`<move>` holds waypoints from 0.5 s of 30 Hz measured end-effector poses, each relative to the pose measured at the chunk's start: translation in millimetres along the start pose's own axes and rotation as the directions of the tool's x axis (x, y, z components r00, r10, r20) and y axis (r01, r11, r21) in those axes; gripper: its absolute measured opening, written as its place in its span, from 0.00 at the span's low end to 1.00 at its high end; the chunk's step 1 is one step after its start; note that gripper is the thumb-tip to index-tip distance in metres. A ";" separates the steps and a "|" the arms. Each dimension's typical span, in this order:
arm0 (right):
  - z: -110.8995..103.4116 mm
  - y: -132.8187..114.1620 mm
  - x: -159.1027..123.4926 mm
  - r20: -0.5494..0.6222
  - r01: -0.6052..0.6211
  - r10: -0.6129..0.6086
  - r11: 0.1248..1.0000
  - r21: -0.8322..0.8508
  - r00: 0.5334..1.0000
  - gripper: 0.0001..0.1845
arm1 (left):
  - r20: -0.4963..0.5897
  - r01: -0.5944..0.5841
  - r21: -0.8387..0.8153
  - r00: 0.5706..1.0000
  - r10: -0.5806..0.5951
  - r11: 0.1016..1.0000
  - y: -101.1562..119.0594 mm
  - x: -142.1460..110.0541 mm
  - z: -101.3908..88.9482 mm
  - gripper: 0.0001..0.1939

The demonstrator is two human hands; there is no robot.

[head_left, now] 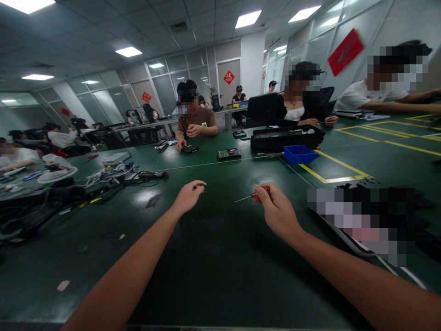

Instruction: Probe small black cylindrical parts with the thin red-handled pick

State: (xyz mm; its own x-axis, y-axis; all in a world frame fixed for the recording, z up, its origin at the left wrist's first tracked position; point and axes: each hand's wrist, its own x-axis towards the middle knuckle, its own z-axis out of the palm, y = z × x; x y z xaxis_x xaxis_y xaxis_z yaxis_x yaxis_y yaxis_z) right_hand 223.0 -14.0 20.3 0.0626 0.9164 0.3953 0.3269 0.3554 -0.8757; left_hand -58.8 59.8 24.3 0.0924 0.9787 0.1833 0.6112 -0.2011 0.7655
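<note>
Both my arms reach out over a dark green table [213,257]. My left hand [189,196] hovers above it with thumb and fingers pinched together at the tips; a tiny dark item may sit in the pinch, too small to name. My right hand [275,209] is closed round the red handle of a thin screwdriver [248,197], whose metal shaft points left toward my left hand. The two hands are about a hand's width apart.
A circuit board [229,154], a blue bin [300,154] and a long black tray [286,138] lie further out. Tangled cables [113,179] sit at left, a blurred dark pile [365,220] at right. Several people sit around the tables. Yellow tape lines [341,171] mark the right side.
</note>
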 end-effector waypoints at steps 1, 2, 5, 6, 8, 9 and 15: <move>0.4 0.6 0.1 0.002 0.000 0.000 1.000 0.003 1.000 0.15 | -0.046 0.052 -0.101 0.997 -0.057 0.993 -5.1 -1.6 -11.9 0.14; 0.8 1.3 0.3 0.004 0.001 -0.001 1.000 0.005 1.000 0.15 | -0.091 0.092 -0.202 0.990 -0.112 0.975 -10.4 -4.2 -24.4 0.14; 2.1 2.9 0.7 0.003 0.002 -0.002 1.000 0.001 1.000 0.15 | -0.205 0.125 -0.418 0.952 -0.227 0.900 -27.0 -17.4 -65.0 0.18; 2.3 3.1 0.7 0.004 0.002 -0.002 1.000 -0.002 1.000 0.16 | -0.228 0.131 -0.472 0.937 -0.264 0.872 -32.7 -23.1 -79.1 0.18; 2.3 2.9 0.9 0.013 0.001 -0.001 1.000 -0.004 1.000 0.15 | -0.292 0.146 -0.574 0.883 -0.368 0.806 -43.6 -36.1 -107.3 0.14; 2.1 2.6 1.0 0.021 0.001 -0.001 1.000 -0.004 1.000 0.15 | -0.328 0.150 -0.617 0.843 -0.426 0.772 -48.6 -43.3 -121.2 0.12; 0.5 1.0 2.0 0.023 0.017 -0.017 1.000 0.020 1.000 0.15 | -0.554 0.146 -0.671 0.553 -0.622 0.727 -72.5 -98.7 -192.8 0.05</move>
State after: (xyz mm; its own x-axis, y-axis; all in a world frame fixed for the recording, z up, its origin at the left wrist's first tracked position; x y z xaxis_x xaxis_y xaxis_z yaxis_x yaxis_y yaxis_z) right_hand 223.0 -11.8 20.0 0.0351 0.9141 0.4039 0.3087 0.3745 -0.8744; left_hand -263.7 -30.2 69.6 -0.7646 0.6436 -0.0330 -0.0694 -0.0313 0.9971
